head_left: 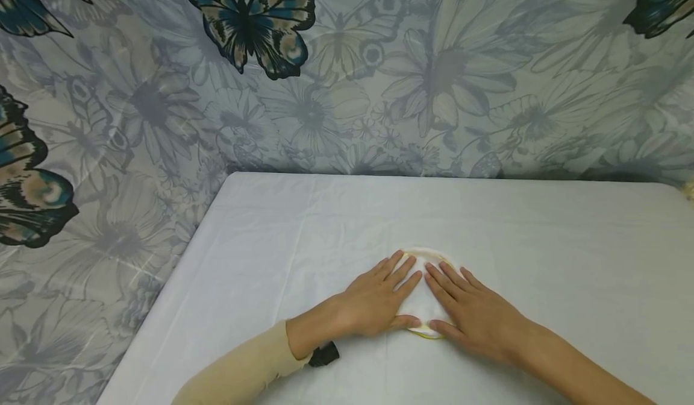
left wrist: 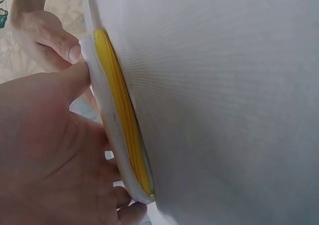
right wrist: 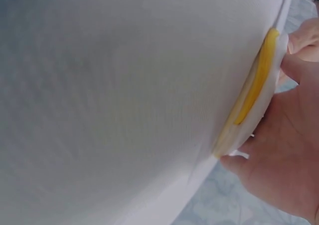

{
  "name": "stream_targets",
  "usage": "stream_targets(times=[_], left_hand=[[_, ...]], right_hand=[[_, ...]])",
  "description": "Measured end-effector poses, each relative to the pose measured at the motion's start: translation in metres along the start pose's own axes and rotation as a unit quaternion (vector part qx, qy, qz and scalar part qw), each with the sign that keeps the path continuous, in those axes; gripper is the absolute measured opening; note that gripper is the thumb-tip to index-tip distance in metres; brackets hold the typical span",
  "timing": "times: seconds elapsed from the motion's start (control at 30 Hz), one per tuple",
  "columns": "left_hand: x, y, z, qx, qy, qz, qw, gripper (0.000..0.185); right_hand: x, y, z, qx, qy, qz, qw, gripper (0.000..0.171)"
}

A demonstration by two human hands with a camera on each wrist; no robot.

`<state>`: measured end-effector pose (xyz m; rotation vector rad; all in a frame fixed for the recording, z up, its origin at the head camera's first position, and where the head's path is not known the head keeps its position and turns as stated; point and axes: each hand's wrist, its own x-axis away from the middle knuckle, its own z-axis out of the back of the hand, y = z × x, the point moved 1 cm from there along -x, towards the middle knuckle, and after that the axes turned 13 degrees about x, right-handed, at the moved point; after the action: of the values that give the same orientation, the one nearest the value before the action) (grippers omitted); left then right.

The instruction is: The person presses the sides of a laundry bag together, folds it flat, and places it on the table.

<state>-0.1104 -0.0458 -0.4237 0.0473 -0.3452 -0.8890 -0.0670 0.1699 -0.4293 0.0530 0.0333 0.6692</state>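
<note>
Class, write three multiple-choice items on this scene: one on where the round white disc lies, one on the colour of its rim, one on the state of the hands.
1. Where is the disc?
A. on the white table
B. pinned to the butterfly curtain
C. on the floor

2. What colour is the disc's rim?
A. blue
B. yellow
C. red

3. How do the left hand and right hand lie?
A. as fists
B. raised in the air
C. flat on the disc

Key: 1 A, it lies on the table; 2 B, both wrist views show a yellow edge; 3 C, straight fingers rest on it.
</note>
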Motion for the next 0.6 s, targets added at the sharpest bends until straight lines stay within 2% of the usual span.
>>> stream_targets(times=[0.23,0.37,0.47,0.6], left_hand=[[-0.0022,0.0032,0.0003,-0.009,-0.024,0.015,0.9996,0.080],[-0.0034,0.0053,0.0017,-0.013,-0.035,0.028,0.9989,0.078],[-0.0040,0.0058,0.0028,-0.010,-0.037,0.038,0.9985,0.077],[-0.0022,0.0062,0.0012,0.007,-0.036,0.044,0.9984,0.079]], right_hand=[[0.0010,-0.0025,0.0007,0.009,0.000,-0.013,1.000,0.074],[0.0004,-0.0042,-0.0010,0.040,0.002,-0.019,0.999,0.076],[0.0002,-0.0048,-0.0031,0.065,0.018,-0.017,0.998,0.077],[0.0014,-0.0060,-0.0058,0.064,0.026,-0.014,0.998,0.077]])
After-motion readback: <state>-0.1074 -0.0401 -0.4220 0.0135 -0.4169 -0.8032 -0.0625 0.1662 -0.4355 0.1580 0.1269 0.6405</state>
